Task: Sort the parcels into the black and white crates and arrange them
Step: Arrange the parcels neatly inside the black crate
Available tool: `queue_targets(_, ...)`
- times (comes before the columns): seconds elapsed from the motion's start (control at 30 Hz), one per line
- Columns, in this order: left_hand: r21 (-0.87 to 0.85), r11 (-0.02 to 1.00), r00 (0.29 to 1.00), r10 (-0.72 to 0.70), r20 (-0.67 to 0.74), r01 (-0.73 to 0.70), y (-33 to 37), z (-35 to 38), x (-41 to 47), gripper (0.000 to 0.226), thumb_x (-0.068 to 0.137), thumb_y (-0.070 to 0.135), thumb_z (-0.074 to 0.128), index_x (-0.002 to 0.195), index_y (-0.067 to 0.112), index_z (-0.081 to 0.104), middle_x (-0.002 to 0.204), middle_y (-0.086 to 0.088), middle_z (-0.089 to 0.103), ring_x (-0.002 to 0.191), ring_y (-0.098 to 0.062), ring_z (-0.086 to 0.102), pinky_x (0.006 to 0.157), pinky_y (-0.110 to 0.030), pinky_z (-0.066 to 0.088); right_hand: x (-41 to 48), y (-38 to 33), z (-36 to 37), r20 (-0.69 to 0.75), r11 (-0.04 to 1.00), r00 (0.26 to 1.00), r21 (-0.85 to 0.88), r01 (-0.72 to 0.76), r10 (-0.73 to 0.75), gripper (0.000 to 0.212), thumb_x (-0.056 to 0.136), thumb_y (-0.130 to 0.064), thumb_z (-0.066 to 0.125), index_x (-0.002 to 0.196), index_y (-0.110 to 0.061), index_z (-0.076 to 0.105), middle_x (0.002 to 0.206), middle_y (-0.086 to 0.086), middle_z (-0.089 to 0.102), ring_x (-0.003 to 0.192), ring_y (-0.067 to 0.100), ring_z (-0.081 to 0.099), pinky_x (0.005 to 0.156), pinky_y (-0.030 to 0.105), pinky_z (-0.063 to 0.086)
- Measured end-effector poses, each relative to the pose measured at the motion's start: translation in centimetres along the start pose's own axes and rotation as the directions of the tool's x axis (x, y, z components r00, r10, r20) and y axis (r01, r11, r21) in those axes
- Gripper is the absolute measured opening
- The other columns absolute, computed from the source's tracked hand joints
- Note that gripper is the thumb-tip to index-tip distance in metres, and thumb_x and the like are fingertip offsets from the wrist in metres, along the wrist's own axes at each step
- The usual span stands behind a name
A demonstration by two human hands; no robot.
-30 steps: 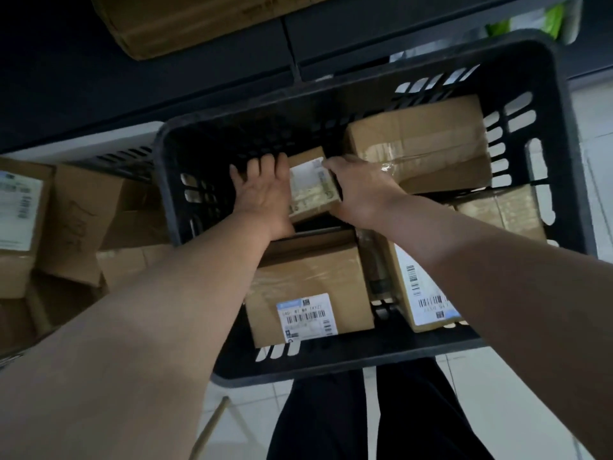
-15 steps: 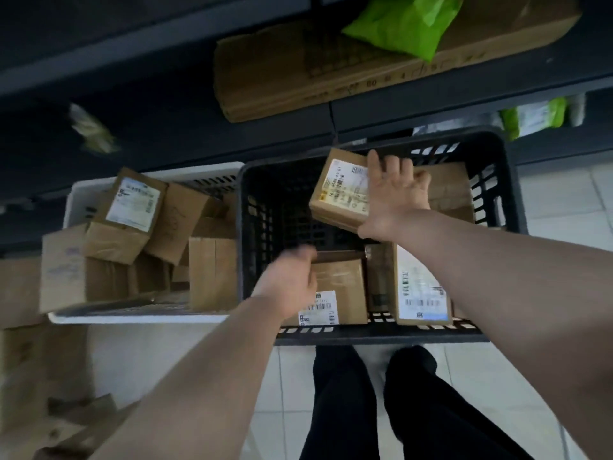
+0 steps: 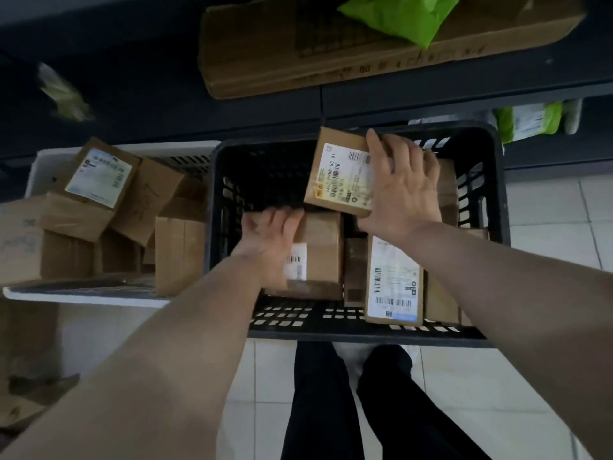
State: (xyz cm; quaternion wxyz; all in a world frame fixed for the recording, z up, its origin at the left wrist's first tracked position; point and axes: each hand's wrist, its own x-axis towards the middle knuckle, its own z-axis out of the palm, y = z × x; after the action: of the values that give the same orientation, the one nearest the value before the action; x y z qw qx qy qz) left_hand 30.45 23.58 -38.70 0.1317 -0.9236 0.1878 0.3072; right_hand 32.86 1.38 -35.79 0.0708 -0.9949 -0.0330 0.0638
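Tiled floor (image 3: 547, 227) below; over the far edge of the black crate (image 3: 499, 194) my right hand (image 3: 403, 187) grips the labelled parcel (image 3: 338, 177), fingers spread; left hand (image 3: 268, 237) lies spread on a brown parcel (image 3: 323, 257). I'd seat it flat, far-left corner

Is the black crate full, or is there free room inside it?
Not full. In the black crate, parcels fill the near and right parts; the far left corner shows only dark slotted wall.
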Motion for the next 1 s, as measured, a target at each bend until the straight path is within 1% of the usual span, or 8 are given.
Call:
queue_targets(0.2,0.054,0.998,0.995,-0.019,-0.096,0.025,-2.4,-2.1,5.2,0.139,0.056,0.035,0.086,0.153,0.021,-0.012,0.155,-0.008,0.007,0.146,-0.032,0.010,0.111,-0.068,0.024,1.0,1.6,-1.0,-0.183,0.995,0.980,0.067,-0.071,0.082,0.119,0.060,-0.051,0.078,0.153,-0.019,0.012,0.151,0.011,0.028,0.141,0.031,0.023,0.116,0.058,0.014)
queue_targets(0.37,-0.197,0.979,0.997,-0.067,-0.033,0.059,-1.7,-0.2,8.9,0.124,0.069,0.014,0.085,0.157,0.024,-0.002,0.164,-0.002,-0.005,0.151,-0.032,0.002,0.115,-0.058,0.028,1.8,1.7,0.1,-0.202,0.991,0.975,0.112,-0.075,0.097,0.114,0.061,-0.052,0.074,0.153,-0.018,0.017,0.150,0.011,0.032,0.141,0.031,0.026,0.115,0.058,0.017)
queue_targets(0.5,-0.467,0.874,0.987,-0.159,-0.009,0.137,-2.9,-0.1,8.1,0.069,0.090,0.014,0.062,0.151,0.020,0.030,0.147,-0.014,0.040,0.127,-0.031,0.049,0.102,-0.046,0.047,1.5,0.5,0.6,-0.220,0.986,0.973,0.163,-0.040,0.076,0.107,0.062,-0.056,0.064,0.152,-0.017,0.021,0.147,0.012,0.035,0.137,0.032,0.028,0.113,0.057,0.021)
queue_targets(0.63,-0.555,0.809,0.963,-0.265,-0.053,0.192,-5.4,-1.8,5.5,0.063,0.093,-0.004,0.049,0.151,0.015,0.033,0.141,-0.017,0.050,0.127,-0.033,0.052,0.105,-0.044,0.046,1.1,-1.2,0.5,-0.166,0.988,0.986,0.146,0.053,-0.028,0.111,0.058,-0.057,0.069,0.151,-0.017,0.023,0.145,0.011,0.037,0.133,0.030,0.029,0.111,0.054,0.025)
queue_targets(0.7,-0.656,0.736,0.946,-0.306,-0.106,0.165,-6.7,-2.4,4.6,0.059,0.092,-0.007,0.047,0.147,0.012,0.039,0.135,-0.017,0.056,0.123,-0.031,0.056,0.104,-0.045,0.047,1.0,-2.3,1.0,-0.076,0.991,0.991,0.067,0.115,-0.110,0.119,0.054,-0.053,0.078,0.151,-0.019,0.018,0.146,0.008,0.034,0.135,0.028,0.027,0.113,0.053,0.023)
queue_targets(0.83,-0.917,0.397,0.876,-0.454,-0.164,0.034,-7.8,-4.2,3.5,0.035,0.102,0.011,0.046,0.137,0.012,0.052,0.133,-0.010,0.058,0.123,-0.023,0.056,0.109,-0.039,0.043,1.1,-4.5,2.3,0.238,0.968,0.947,-0.074,0.238,-0.215,0.128,0.062,-0.042,0.079,0.153,-0.023,-0.008,0.156,0.001,0.010,0.144,0.027,0.008,0.116,0.055,0.012)
queue_targets(0.9,-0.878,0.478,0.907,-0.360,-0.217,-0.020,-7.4,-4.7,2.7,0.046,0.097,0.037,0.057,0.139,0.018,0.050,0.138,-0.005,0.055,0.128,-0.018,0.051,0.110,-0.038,0.041,1.0,-5.8,3.3,0.353,0.970,0.919,-0.099,0.223,-0.175,0.128,0.066,-0.039,0.078,0.152,-0.023,-0.016,0.159,-0.001,0.000,0.146,0.033,-0.002,0.114,0.060,0.011)
queue_targets(1.0,-0.572,0.819,0.997,0.008,-0.072,-0.048,-6.2,-3.6,2.1,0.108,0.071,0.056,0.079,0.155,0.020,0.021,0.160,-0.002,0.024,0.146,-0.020,0.023,0.118,-0.045,0.028,0.8,-7.4,4.9,0.412,0.984,0.905,-0.087,0.156,-0.107,0.128,0.068,-0.039,0.077,0.153,-0.019,-0.016,0.159,0.002,0.001,0.146,0.039,-0.001,0.113,0.058,0.020)
